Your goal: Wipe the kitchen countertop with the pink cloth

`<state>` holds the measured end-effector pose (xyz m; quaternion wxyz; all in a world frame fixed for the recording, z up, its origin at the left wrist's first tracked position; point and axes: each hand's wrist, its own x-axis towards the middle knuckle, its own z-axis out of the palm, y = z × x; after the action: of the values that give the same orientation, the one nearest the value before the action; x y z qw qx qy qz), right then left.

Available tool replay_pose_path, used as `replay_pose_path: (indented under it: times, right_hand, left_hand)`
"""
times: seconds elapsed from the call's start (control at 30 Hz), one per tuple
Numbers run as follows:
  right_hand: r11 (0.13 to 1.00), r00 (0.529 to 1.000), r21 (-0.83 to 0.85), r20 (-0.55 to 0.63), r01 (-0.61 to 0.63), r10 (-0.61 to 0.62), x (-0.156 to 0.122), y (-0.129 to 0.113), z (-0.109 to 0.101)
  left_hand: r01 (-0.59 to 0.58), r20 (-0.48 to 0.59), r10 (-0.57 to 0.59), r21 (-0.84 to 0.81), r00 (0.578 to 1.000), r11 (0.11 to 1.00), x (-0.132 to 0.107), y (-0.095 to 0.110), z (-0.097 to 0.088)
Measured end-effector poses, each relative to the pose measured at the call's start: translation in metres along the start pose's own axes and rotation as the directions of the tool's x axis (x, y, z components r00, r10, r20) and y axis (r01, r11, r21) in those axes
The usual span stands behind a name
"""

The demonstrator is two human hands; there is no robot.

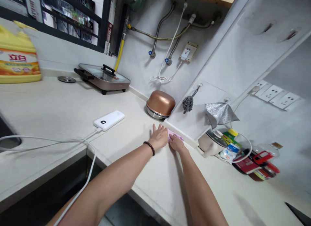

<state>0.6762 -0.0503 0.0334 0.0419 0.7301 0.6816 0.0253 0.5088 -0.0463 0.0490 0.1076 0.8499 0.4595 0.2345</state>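
Fingers [154,127] spread, my left hand [159,137] reached across the counter [136,135]; my right hand [176,144] met pink cloth [172,132], whether gripping I couldn't tell!

Bare left forearm [119,175] and bare right forearm [198,185] stretch forward, converging, the bare left hand [159,137] palm-down with fingers parted, the bare right hand [176,143] just beside it

Bench [160,174]: off-white, turning a corner, low upstand [138,93] along the wall [141,67]. Pink cloth [178,136] lies at its foot; clock bearings taken from there. 9 o'clock: white power bank [113,119] with cable [64,141]. 10: lidded electric pan [111,86], steel disc [66,79], yellow jug [19,70]. 11: copper-coloured bowl [161,103] over a steel vessel [155,114]. 3: cream pot [210,145]. Between 3 and 4: red-labelled container [246,163].
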Motion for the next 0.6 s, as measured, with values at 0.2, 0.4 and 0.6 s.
replay_pose_path:
  times: [0.2, 0.4, 0.6]
  right_hand:
    - [0.998, 0.998, -0.009, -0.007, 0.055, -0.055, -0.024, -0.014, 0.006]
    - [0.956, 0.958, 0.053, -0.015, 0.287, -0.287, -0.090, -0.056, 0.008]
    - [0.940, 0.941, 0.036, -0.016, 0.339, -0.339, -0.089, -0.079, -0.001]
  left_hand:
    - [0.112, -0.173, -0.131, -0.118, 0.976, 0.987, 0.004, -0.017, -0.031]
    - [0.104, -0.348, -0.209, -0.298, 0.914, 0.949, 0.003, -0.017, -0.046]
    - [0.083, -0.398, -0.296, -0.472, 0.868, 0.877, 0.002, -0.012, -0.051]
